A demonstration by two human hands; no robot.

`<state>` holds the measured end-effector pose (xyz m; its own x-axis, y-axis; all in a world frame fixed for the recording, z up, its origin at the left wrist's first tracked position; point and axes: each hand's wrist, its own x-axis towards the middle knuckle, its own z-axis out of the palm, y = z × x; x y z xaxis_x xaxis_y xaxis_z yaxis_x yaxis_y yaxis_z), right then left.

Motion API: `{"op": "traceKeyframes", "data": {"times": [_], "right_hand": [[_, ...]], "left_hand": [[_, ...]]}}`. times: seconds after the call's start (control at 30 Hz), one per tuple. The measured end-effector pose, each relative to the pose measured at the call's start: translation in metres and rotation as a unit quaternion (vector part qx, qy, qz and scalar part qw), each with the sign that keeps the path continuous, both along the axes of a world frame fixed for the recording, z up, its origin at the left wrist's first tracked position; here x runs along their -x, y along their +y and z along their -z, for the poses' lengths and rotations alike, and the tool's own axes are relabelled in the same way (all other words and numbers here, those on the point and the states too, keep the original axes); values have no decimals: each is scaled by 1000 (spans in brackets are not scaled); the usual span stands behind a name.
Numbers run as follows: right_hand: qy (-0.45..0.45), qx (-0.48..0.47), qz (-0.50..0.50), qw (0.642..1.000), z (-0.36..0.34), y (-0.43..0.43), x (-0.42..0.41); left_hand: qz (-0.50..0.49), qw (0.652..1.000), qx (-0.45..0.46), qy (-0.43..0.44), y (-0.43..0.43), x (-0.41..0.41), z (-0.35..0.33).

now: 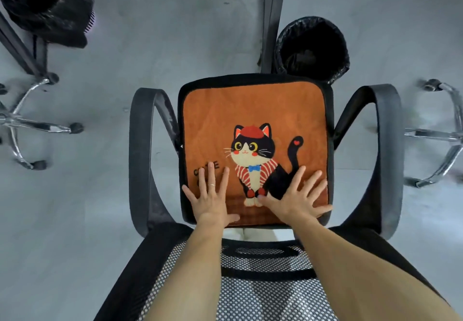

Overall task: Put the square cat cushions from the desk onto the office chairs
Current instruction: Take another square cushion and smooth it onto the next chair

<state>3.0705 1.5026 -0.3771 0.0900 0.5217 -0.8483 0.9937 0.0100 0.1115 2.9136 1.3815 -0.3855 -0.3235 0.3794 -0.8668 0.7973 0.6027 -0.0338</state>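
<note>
Head view: cushion down on chair seat, I'm pressing it flat w/ both palms.

Orange cat cushion [255,130] sits ctr frame on the office chair [141,145] seat, btwn the curved black armrests, roughly squared up. My left hand [210,195] & right hand [295,195] lie flat on its near edge, fingers spread, gripping nothing. Step: placing/smoothing, looks nearly done. Next, I'd guess: lift off, fetch another cushion. Plush fabric, square, black piping; mesh backrest at bottom; bin w/ black liner [313,47] upper right of ctr.
</note>
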Motion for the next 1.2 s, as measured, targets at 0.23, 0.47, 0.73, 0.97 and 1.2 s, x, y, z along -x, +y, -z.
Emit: {"op": "traceKeyframes", "data": {"times": [0.23,0.47,0.73,0.97,1.2], "right_hand": [[-15,40,-140,989,14,8,-24],[-4,21,-136,990,24,2,-27],[-17,48,-134,990,0,13,-14],[103,-140,56,983,-18,41,-6],[136,-185,210,950,-10,79,-7]], "left_hand": [[74,997,30,-18,-6,15,19],[109,994,20,-3,-12,19,31],[136,990,20,37,5,20,-3],[-61,978,-173,101,22,38,-25],[-213,960,-120,137,16,64,-13]]}}
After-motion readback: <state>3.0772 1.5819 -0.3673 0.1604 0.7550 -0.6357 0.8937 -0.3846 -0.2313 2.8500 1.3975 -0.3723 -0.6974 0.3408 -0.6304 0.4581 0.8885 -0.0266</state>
